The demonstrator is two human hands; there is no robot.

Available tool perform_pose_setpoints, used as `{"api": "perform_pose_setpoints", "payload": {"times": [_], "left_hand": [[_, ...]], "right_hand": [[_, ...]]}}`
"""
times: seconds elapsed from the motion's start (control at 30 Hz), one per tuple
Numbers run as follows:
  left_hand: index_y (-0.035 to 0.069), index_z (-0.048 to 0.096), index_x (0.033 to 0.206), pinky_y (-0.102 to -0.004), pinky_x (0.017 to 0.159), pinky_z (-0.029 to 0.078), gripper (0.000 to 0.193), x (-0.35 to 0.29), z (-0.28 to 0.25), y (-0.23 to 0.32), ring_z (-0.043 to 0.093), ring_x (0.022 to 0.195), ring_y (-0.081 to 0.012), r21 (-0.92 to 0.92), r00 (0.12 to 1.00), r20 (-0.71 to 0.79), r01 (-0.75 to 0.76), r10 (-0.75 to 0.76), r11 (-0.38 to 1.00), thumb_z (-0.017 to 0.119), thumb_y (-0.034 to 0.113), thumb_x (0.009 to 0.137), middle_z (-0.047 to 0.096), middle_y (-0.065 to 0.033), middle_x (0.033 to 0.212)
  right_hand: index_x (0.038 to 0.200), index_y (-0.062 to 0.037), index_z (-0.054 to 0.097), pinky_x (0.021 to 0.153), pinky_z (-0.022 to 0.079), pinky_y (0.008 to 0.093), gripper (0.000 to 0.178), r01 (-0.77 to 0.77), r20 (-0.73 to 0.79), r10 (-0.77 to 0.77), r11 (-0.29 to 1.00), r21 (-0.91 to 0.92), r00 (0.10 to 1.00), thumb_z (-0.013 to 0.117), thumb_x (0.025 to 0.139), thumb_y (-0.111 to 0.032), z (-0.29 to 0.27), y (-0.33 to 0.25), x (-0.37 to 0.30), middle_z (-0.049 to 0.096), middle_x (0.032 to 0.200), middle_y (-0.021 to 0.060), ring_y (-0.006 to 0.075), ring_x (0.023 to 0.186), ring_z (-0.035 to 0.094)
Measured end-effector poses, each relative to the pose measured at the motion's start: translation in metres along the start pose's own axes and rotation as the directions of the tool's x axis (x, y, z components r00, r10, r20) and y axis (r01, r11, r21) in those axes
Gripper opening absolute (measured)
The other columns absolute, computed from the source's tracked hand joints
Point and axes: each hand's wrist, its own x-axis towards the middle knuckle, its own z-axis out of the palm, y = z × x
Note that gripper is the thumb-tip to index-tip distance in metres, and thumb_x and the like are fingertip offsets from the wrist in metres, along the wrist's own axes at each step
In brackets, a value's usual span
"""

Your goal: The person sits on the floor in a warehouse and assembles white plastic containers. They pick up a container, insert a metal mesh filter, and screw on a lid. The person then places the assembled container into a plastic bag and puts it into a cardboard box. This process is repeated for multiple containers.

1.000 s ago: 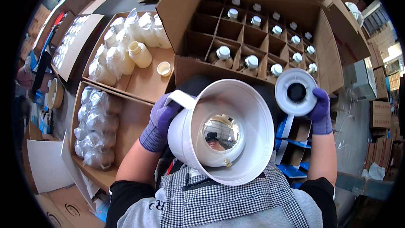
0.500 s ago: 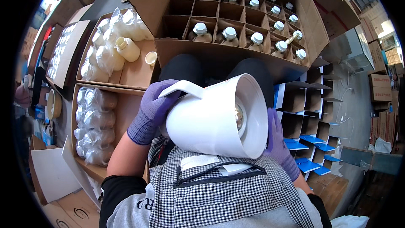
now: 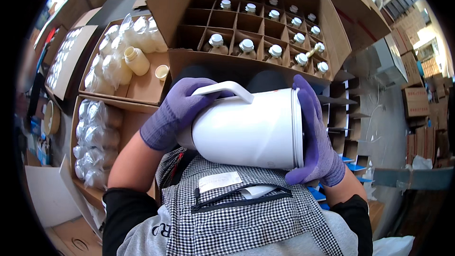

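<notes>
A white thermos jug [image 3: 241,128] lies on its side across my lap, its handle on top and its wide end toward the right. My left hand [image 3: 187,106], in a purple knit glove, is closed round the narrower end beside the handle [image 3: 225,88]. My right hand [image 3: 315,137], gloved alike, spans the wide end, with the fingers over the upper rim and the thumb at the lower rim. A thin ring shows at that rim; the end face itself is hidden by the palm.
Ahead stands a divided cardboard box [image 3: 258,61] of white-capped bottles. To the left are a carton [image 3: 142,87] with cream plastic bottles [image 3: 137,60] and another with bagged clear items [image 3: 97,128]. Cardboard dividers [image 3: 339,114] lie at the right.
The jug has turned so its open wide end and the silvery part inside no longer show. My right hand has come round from beside the rim onto that end.
</notes>
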Motion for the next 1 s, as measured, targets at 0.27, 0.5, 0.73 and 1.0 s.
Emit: {"api": "perform_pose_setpoints", "payload": {"times": [0.27, 0.5, 0.73, 1.0], "left_hand": [[0.007, 0.074, 0.118, -0.0318, 0.085, 0.055, 0.034, 0.039, 0.002, -0.014, 0.071, 0.092, -0.021, 0.153, 0.91, 0.283, 0.271, -0.304, 0.95, 0.068, 0.031, 0.094, 0.075, -0.0103, 0.102], [0.002, 0.074, 0.109, -0.0362, 0.086, 0.057, 0.029, 0.007, -0.005, -0.004, 0.073, 0.092, -0.0272, 0.32, 0.915, -0.324, -0.131, 0.238, 0.938, 0.061, 0.018, 0.09, 0.074, -0.0156, 0.096], [0.0, 0.075, 0.109, -0.0318, 0.084, 0.057, 0.031, -0.008, 0.014, 0.001, 0.072, 0.088, -0.02, 0.207, 0.929, -0.331, -0.1, 0.165, 0.973, 0.06, 0.022, 0.091, 0.075, -0.0126, 0.096], [0.001, 0.073, 0.11, -0.034, 0.087, 0.057, 0.025, -0.01, 0.027, -0.014, 0.073, 0.094, -0.0228, 0.074, 0.936, -0.341, -0.069, 0.09, 0.995, 0.065, 0.019, 0.094, 0.075, -0.0148, 0.101]], "right_hand": [[0.146, -0.0269, 0.051, 0.113, 0.034, 0.0646, 0.099, 0.53, 0.164, -0.509, 0.839, -0.121, 0.845, 0.084, 0.063, -0.069, 0.001, -0.022, 0.041, 0.036, 0.154, 0.0263, 0.0512, 0.142, 0.034], [0.162, 0.0003, 0.005, 0.093, 0.059, 0.0362, 0.106, -0.809, 0.511, 0.665, 0.256, 0.529, 0.545, 0.073, 0.09, -0.036, -0.031, 0.024, 0.022, 0.055, 0.141, 0.0262, 0.0271, 0.113, 0.067], [0.164, -0.0102, 0.013, 0.11, 0.045, 0.0428, 0.128, -0.555, 0.194, 0.52, 0.777, 0.297, 0.832, 0.072, 0.073, -0.077, -0.016, 0.009, 0.029, 0.047, 0.151, 0.0239, 0.0294, 0.132, 0.056], [0.163, -0.0115, 0.021, 0.121, 0.028, 0.0511, 0.11, -0.258, 0.067, 0.25, 0.911, 0.321, 0.966, 0.055, 0.084, -0.082, -0.004, 0.048, 0.023, 0.021, 0.165, 0.0261, 0.0424, 0.151, 0.027]]}}
